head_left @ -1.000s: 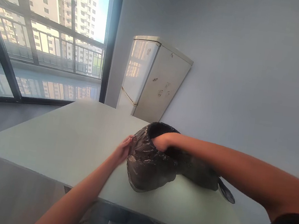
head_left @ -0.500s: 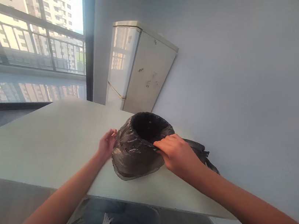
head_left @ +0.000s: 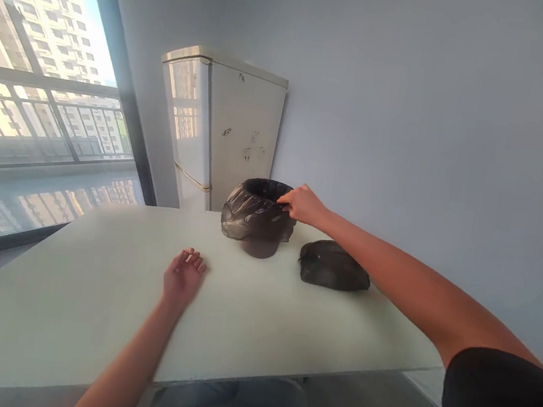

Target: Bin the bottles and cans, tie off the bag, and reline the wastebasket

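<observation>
A round bin (head_left: 259, 247) lined with a black plastic bag (head_left: 249, 217) stands toward the table's far edge, its dark mouth facing up. My right hand (head_left: 304, 205) pinches the bag's rim at the right side of the mouth. My left hand (head_left: 184, 275) rests palm up at the table, nearer to me and left of the bin, with loosely curled fingers apart and nothing in them. To the right, under my right forearm, lies a dark folded plastic bundle (head_left: 333, 266).
The pale table (head_left: 103, 287) spans the view. A white fridge (head_left: 241, 132) stands behind it, beside a grey wall. Large windows are at the left. Something dark with a light mark is below the table's near edge.
The lined bin has moved away from me toward the far edge with my right hand at its rim. My left hand has come off its side. More of the dark bundle shows.
</observation>
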`<state>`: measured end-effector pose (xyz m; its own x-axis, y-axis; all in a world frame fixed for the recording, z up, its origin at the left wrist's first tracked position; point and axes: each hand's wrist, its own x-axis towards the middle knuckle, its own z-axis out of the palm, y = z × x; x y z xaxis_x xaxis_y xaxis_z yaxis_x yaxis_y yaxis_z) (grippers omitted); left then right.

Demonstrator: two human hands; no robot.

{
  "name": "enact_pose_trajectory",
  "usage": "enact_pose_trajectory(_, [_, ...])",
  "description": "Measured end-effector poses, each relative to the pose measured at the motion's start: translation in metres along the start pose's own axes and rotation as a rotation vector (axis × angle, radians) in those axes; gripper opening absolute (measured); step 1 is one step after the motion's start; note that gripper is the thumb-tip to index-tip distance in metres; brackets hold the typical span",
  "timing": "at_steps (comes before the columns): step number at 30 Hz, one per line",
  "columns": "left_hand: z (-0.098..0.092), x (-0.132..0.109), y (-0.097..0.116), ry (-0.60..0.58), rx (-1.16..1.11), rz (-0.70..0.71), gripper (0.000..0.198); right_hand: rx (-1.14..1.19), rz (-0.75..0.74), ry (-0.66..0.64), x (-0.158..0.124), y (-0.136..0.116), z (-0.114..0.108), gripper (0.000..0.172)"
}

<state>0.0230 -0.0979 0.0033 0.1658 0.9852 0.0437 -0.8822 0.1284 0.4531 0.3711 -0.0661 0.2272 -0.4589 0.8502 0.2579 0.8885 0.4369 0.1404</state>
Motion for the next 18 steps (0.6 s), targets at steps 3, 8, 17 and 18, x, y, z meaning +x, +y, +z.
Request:
enact_pose_trajectory(3, [0.001, 0.000, -0.001, 0.002, 0.016, -0.007, 0.015, -0.034, 0.061, -0.010, -0.010, 0.039, 0.004, 0.031])
enact_pose_trajectory(8, [0.002, 0.000, -0.002, -0.001, 0.057, -0.022, 0.017, -0.095, 0.176, -0.030, -0.033, 0.089, 0.014, 0.028])
enact_pose_trajectory(17, [-0.002, 0.002, -0.004, 0.004, 0.093, -0.030, 0.015, -0.075, 0.208, -0.029, -0.050, 0.112, 0.019, 0.044])
enact_pose_trajectory(18, [-0.002, 0.002, -0.004, -0.001, 0.091, -0.030, 0.015, -0.048, 0.181, 0.007, -0.056, 0.115, 0.016, 0.052])
